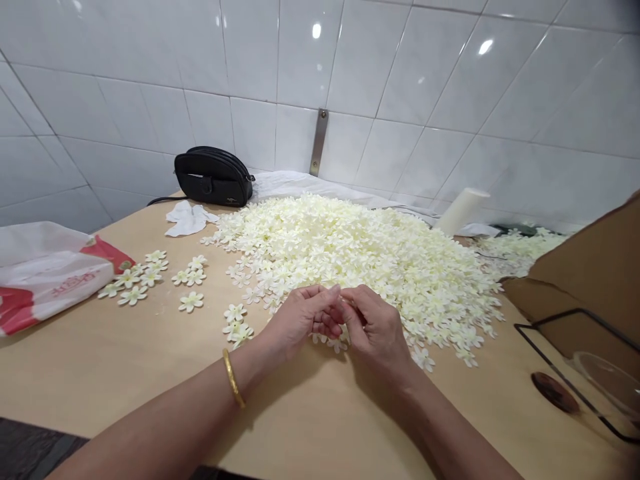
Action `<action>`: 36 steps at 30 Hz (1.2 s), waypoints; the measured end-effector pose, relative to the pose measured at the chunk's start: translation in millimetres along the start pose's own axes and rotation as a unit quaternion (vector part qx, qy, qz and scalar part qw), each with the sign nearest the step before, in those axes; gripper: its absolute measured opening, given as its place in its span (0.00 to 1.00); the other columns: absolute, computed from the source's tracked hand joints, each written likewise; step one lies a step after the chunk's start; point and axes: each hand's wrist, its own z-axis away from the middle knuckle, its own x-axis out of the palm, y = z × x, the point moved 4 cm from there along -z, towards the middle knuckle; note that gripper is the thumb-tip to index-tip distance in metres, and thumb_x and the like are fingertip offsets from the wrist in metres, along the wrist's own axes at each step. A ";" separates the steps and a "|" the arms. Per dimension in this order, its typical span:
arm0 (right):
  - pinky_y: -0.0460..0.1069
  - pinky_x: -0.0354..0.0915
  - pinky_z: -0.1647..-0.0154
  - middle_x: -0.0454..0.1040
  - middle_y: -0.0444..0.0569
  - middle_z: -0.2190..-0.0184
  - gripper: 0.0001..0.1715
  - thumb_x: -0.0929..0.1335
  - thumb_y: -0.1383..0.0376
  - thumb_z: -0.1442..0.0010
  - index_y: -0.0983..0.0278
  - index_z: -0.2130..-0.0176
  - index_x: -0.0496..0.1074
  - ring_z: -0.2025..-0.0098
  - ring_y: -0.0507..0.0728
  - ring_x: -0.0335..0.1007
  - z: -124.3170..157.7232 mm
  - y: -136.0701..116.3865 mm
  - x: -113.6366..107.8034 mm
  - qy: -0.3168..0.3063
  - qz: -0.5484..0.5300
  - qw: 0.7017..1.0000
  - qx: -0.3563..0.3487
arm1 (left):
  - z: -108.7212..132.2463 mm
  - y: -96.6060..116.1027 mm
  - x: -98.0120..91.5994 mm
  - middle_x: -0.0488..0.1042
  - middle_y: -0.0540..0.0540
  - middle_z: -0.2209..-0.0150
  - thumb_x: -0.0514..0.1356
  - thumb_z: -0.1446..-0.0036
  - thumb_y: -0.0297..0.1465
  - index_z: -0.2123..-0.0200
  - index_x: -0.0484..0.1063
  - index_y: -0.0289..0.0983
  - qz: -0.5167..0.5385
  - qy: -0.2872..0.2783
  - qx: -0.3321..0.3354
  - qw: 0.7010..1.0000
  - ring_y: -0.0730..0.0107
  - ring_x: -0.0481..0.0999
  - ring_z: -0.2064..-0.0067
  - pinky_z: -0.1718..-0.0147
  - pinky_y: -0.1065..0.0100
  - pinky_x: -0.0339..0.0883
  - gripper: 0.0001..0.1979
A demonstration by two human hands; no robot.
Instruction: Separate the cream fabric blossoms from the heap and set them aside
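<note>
My left hand [300, 319] and right hand [374, 328] are pinched together at 6 o'clock; what they hold is hidden. Few flowers [150, 275] laid out at 9 o'clock, and the pile [350, 247] at 12 is huge. Early on, I'd judge.

A black pouch [213, 177], crumpled white cloth [189, 218], plastic bag [45, 270] and cardboard box [595, 267] ring the wooden table [125, 373].

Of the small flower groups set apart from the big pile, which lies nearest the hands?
The small group just left of the left hand; the others lie farther off, toward the plastic bag.
</note>
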 end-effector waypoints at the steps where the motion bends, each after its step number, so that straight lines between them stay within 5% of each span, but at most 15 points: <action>1: 0.45 0.57 0.71 0.67 0.46 0.74 0.07 0.60 0.69 0.44 0.64 0.67 0.67 0.72 0.51 0.62 -0.3 -0.3 0.4 -0.004 -0.020 1.000 0.002 | -0.5 -0.2 -1.8 0.69 0.48 0.79 0.59 0.54 0.39 0.75 0.65 0.33 0.004 0.003 0.006 1.000 0.78 0.68 0.79 0.76 0.73 0.61 0.14; 7: 0.48 0.63 0.64 0.72 0.49 0.64 0.17 0.63 0.68 0.46 0.62 0.55 0.66 0.66 0.54 0.67 -3.9 1.8 -1.3 -0.079 -0.123 0.989 -0.004 | -2.2 6.4 -9.0 0.66 0.51 0.80 0.62 0.58 0.32 0.76 0.66 0.33 -0.015 0.009 0.020 1.000 0.81 0.64 0.81 0.78 0.75 0.59 0.09; 12: 0.47 0.63 0.72 0.69 0.45 0.75 0.18 0.63 0.66 0.45 0.63 0.53 0.66 0.75 0.50 0.65 -3.3 10.8 -2.2 -0.130 -0.202 0.970 0.034 | -1.6 10.6 -8.5 0.62 0.53 0.85 0.62 0.57 0.33 0.79 0.64 0.33 -0.034 -0.007 0.008 0.999 0.82 0.60 0.83 0.82 0.76 0.54 0.11; 24: 0.42 0.55 0.81 0.54 0.37 0.83 0.27 0.65 0.66 0.47 0.62 0.47 0.59 0.81 0.45 0.51 1.7 6.1 2.6 -0.126 -0.257 0.957 0.049 | -1.6 -8.8 0.8 0.55 0.57 0.89 0.61 0.57 0.37 0.80 0.61 0.34 0.108 -0.054 -0.081 0.989 0.85 0.52 0.86 0.83 0.77 0.48 0.14; 29: 0.42 0.52 0.81 0.51 0.37 0.83 0.28 0.64 0.66 0.46 0.62 0.45 0.58 0.81 0.46 0.47 0.9 3.4 4.9 -0.090 -0.221 0.970 0.050 | -4.2 -8.0 -0.5 0.57 0.56 0.87 0.62 0.57 0.36 0.74 0.65 0.33 0.120 -0.029 -0.052 0.991 0.85 0.52 0.85 0.84 0.77 0.47 0.13; 36: 0.43 0.53 0.80 0.53 0.37 0.84 0.22 0.64 0.64 0.47 0.62 0.51 0.65 0.82 0.46 0.48 3.0 7.8 9.1 -0.081 -0.218 0.970 0.076 | -3.7 -8.2 0.2 0.58 0.55 0.87 0.62 0.59 0.39 0.78 0.62 0.33 0.095 0.006 -0.045 0.994 0.85 0.53 0.86 0.85 0.76 0.45 0.16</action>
